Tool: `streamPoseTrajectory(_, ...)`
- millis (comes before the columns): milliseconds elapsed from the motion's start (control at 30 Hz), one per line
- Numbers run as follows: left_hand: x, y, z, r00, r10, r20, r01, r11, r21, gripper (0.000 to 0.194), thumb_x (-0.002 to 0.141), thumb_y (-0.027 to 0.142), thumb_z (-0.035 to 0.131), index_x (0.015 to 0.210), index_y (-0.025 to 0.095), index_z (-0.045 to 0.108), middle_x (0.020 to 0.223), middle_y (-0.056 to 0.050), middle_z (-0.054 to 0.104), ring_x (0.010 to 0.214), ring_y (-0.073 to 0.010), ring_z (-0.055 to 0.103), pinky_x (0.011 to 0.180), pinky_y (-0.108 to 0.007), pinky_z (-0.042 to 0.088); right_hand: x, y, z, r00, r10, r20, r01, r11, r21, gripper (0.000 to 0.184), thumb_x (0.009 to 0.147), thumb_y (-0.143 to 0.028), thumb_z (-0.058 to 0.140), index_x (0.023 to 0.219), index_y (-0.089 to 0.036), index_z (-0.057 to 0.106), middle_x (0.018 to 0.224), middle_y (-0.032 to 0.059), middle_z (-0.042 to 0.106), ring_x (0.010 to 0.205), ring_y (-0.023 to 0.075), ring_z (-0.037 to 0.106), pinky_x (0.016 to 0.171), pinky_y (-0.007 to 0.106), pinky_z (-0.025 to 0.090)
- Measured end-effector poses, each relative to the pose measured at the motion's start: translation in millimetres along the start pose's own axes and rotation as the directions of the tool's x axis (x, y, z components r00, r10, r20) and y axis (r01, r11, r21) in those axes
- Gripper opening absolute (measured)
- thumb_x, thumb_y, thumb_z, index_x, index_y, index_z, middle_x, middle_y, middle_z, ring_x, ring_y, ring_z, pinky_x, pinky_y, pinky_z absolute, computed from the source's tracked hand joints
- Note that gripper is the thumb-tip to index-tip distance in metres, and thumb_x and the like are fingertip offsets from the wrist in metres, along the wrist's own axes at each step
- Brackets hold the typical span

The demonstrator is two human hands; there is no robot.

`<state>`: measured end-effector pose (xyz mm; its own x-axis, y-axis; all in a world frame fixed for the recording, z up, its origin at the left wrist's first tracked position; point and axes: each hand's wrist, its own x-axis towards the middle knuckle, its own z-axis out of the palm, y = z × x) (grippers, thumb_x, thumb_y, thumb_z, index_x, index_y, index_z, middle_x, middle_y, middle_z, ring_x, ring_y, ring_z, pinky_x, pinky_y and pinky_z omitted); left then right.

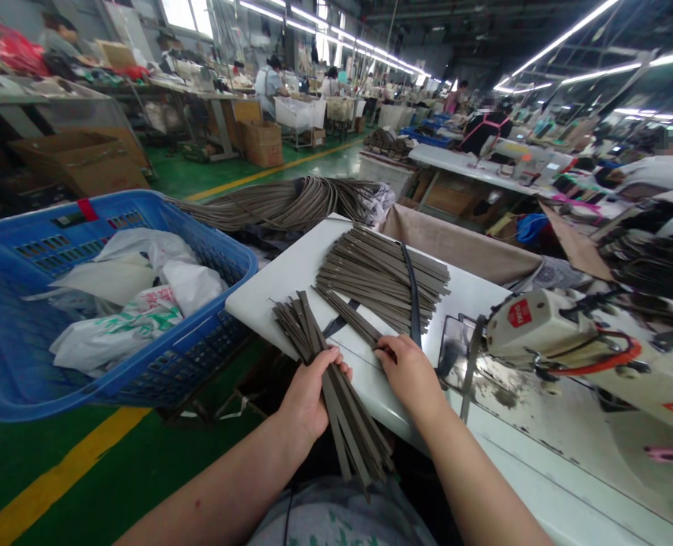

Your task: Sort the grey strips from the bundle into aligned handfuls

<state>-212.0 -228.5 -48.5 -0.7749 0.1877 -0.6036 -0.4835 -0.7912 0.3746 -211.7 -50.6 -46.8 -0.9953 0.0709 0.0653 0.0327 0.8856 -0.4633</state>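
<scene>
One bundle of grey-brown strips is clasped mid-length in left hand; right hand pinches smaller bunch on white sewing table.

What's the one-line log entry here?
left hand: gripping strip bundle | right hand: touching smaller strip group | larger strip pile: on white table

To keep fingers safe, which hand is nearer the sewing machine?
Right. The right hand touches strips on the table, left of the sewing machine; the left hand holds a bundle, farther left.
</scene>
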Motion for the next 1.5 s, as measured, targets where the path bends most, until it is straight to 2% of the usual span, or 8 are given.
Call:
streamPoseTrajectory(133,-0.9,3.1,0.5,0.999,-0.016,-0.044,0.017,1.0,0.01,0.007,0.081,0.009,0.07,0.078,0.011,0.063,0.068,-0.003,0.062,0.062,-0.0123,0.062,0.066,-0.028,0.06,3.5,5.6,-0.8,0.998,0.06,0.006,-0.06,0.991,0.116,0.012,0.086,-0.021,0.058,0.087,-0.021,0.07,0.086,0.0034,0.064,0.082,0.0195,0.062,0.079,0.031,0.047)
streamPoseTrajectory(400,0.1,2.2,-0.3,0.998,-0.035,-0.053,0.035,0.999,-0.012,0.007,0.081,0.006,0.068,0.078,0.011,0.064,0.066,-0.004,0.063,0.059,-0.0125,0.063,0.065,-0.027,0.06,6.2,9.8,-1.8,0.998,0.053,0.035,-0.058,0.985,0.163,0.016,0.085,-0.017,0.058,0.092,-0.021,0.072,0.092,0.0043,0.068,0.089,0.0197,0.064,0.086,0.031,0.047)
streamPoseTrajectory(500,-0.3,1.7,-0.3,0.997,-0.047,-0.057,0.047,0.999,0.001,0.006,0.081,0.007,0.069,0.08,0.011,0.065,0.068,-0.004,0.065,0.062,-0.014,0.066,0.066,-0.028,0.061,5.9,9.8,-2.4,0.999,0.021,0.034,-0.024,0.994,0.106,0.02,0.089,-0.016,0.054,0.096,-0.019,0.072,0.098,0.0068,0.069,0.095,0.0208,0.064,0.09,0.032,0.047)
streamPoseTrajectory(667,-1.3,2.3,3.1,0.996,-0.058,-0.066,0.059,0.998,0.013,0.008,0.081,0.007,0.069,0.087,0.011,0.066,0.085,-0.009,0.072,0.074,-0.0172,0.071,0.067,-0.028,0.061,0.1,2.8,-2.6,1.0,-0.03,0.001,0.03,0.999,-0.029,0.023,0.094,-0.016,0.049,0.103,-0.018,0.07,0.102,0.0084,0.069,0.095,0.021,0.064,0.091,0.031,0.048)
streamPoseTrajectory(867,2.5,0.3,3.1,0.995,-0.074,-0.062,0.075,0.997,0.008,0.005,0.081,0.007,0.068,0.082,0.01,0.065,0.073,-0.007,0.069,0.066,-0.0151,0.069,0.066,-0.027,0.061,-8.3,-9.7,-4.0,0.995,-0.089,0.046,0.097,0.967,-0.235,0.028,0.099,-0.018,0.044,0.112,-0.015,0.069,0.103,0.0113,0.069,0.097,0.023,0.064,0.092,0.032,0.047)
streamPoseTrajectory(1133,2.9,-0.1,1.7,0.995,-0.066,-0.081,0.069,0.997,0.032,0.005,0.081,0.008,0.069,0.081,0.011,0.065,0.074,-0.008,0.069,0.065,-0.0151,0.068,0.063,-0.026,0.061,5.6,-9.2,-14.5,0.986,-0.066,0.153,0.092,0.981,-0.17,0.021,0.096,-0.016,0.052,0.102,-0.019,0.072,0.099,0.0071,0.07,0.095,0.0193,0.066,0.088,0.026,0.045)
streamPoseTrajectory(1267,2.8,0.8,0.5,0.995,-0.069,-0.071,0.072,0.997,0.041,0.004,0.081,0.009,0.069,0.08,0.01,0.065,0.073,-0.008,0.068,0.064,-0.0151,0.068,0.063,-0.027,0.061,3.9,-14.6,-10.7,0.99,-0.037,0.137,0.064,0.978,-0.197,0.015,0.094,-0.02,0.057,0.103,-0.017,0.069,0.099,0.0084,0.068,0.093,0.0207,0.065,0.084,0.027,0.045)
streamPoseTrajectory(1500,2.7,1.6,2.0,0.995,-0.073,-0.073,0.076,0.996,0.041,0.004,0.081,0.008,0.068,0.08,0.01,0.064,0.07,-0.007,0.067,0.061,-0.0143,0.066,0.061,-0.026,0.06,0.3,-18.9,0.7,0.991,0.038,0.125,-0.014,0.982,-0.19,0.016,0.088,-0.018,0.06,0.103,-0.015,0.067,0.097,0.0086,0.067,0.085,0.0194,0.063,0.079,0.027,0.045)
